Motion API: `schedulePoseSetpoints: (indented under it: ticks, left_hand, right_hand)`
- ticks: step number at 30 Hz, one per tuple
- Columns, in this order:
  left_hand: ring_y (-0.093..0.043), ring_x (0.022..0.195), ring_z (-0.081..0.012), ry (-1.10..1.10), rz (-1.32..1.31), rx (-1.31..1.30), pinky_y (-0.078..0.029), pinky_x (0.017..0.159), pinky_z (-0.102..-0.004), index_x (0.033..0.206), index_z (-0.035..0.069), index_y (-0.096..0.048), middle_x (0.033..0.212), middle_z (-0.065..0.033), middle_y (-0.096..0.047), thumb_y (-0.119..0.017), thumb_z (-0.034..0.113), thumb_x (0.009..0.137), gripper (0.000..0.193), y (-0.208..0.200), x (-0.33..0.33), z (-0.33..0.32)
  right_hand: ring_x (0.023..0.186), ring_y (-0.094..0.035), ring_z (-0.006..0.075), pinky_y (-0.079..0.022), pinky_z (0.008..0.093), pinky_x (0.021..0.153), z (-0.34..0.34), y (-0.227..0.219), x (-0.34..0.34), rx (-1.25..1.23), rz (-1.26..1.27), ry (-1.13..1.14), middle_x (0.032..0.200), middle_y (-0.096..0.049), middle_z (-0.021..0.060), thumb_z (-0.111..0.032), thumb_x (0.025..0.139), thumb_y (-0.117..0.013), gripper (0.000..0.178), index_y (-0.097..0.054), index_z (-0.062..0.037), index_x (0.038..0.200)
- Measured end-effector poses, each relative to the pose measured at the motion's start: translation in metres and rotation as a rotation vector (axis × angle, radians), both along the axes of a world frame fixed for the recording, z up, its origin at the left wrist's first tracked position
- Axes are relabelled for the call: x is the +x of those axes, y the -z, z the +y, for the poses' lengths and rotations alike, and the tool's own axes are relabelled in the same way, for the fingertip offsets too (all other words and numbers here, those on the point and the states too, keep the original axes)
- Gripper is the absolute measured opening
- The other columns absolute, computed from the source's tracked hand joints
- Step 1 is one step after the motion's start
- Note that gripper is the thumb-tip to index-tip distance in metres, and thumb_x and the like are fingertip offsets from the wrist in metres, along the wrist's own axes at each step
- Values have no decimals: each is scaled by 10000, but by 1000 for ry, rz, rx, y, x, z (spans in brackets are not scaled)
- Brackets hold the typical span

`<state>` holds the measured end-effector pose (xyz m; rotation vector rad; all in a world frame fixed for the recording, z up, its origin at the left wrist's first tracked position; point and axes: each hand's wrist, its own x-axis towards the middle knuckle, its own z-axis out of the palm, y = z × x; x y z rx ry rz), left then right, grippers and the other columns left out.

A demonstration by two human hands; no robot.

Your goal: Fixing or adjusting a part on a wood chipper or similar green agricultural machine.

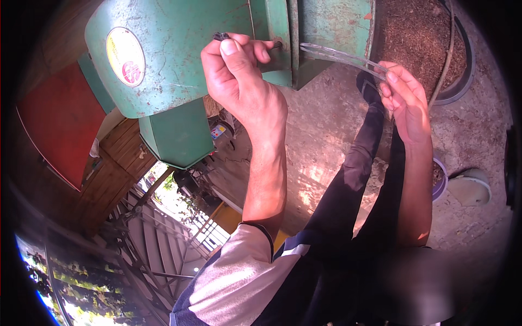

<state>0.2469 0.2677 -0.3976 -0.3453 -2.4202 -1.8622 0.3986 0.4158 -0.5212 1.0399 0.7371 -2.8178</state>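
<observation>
My left hand (242,73) is raised in front of a green metal machine (185,60), thumb and fingers pinched together. A small dark piece (221,36) shows at the thumb tip; its kind cannot be made out. Beside those fingers, a dark bolt-like stub (278,44) sticks out of the machine's flange. To the right, my right hand (405,98) is closed on one end of a thin, clear, doubled strip (342,56). The strip's far end reaches left to the green flange (294,43); whether it touches the metal cannot be told.
A dark round tub (462,87) with brown shredded material stands at the far right, a thin stick or hose (448,54) across it. A purple pot (443,182) and pale bowl (470,190) sit on the concrete floor (310,114). A red panel (62,125) juts out left.
</observation>
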Motion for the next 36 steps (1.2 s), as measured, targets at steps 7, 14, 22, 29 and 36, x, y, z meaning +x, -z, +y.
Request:
schedulePoseSetpoints:
  ticks: [7, 14, 22, 29, 36]
  left_hand:
    - [-533, 1056, -135, -41, -69, -239, -417, 1016, -316, 1063, 28, -563, 1057, -63, -584, -494, 196, 1119, 190, -16, 48, 12]
    - [-483, 836, -86, -193, -373, -192, -420, 775, -263, 1037, 37, -612, 997, -2, -542, -523, 174, 1106, 178, 1, 100, 21]
    - [-473, 816, -87, -175, -184, -360, -412, 730, -251, 1047, 8, -644, 1009, -20, -520, -538, 151, 1092, 183, 15, 100, 27]
    - [-507, 853, -101, -255, -443, 78, -430, 789, -261, 1087, 17, -632, 996, -24, -528, -527, 180, 1102, 194, 21, 110, 30]
    - [-520, 869, -124, -298, -696, 715, -447, 825, -302, 1119, 38, -590, 936, -27, -544, -504, 241, 1114, 220, 32, 114, 33]
  right_hand:
    - [779, -474, 48, -389, 197, 688, 11, -12, 4, 189, 110, 46, 952, -573, 9, -134, 983, -684, 180, -661, 18, 1076]
    - [1229, -557, 232, -396, 376, 1079, 6, -25, -20, 329, 504, 115, 1360, -581, 192, -168, 1005, -655, 158, -642, -38, 1093]
    - [1363, -523, 368, -341, 535, 1184, -4, -34, -60, 116, 745, 189, 1433, -550, 278, -172, 1056, -549, 277, -556, -44, 1302]
    - [1038, -609, 245, -424, 494, 1102, -10, -31, -69, 68, 681, 174, 1077, -614, 113, -129, 1069, -524, 334, -511, -31, 1388]
    - [778, -471, 114, -500, 424, 952, -2, -32, -86, 228, 631, 14, 907, -536, 31, -89, 1063, -535, 287, -570, -25, 1341]
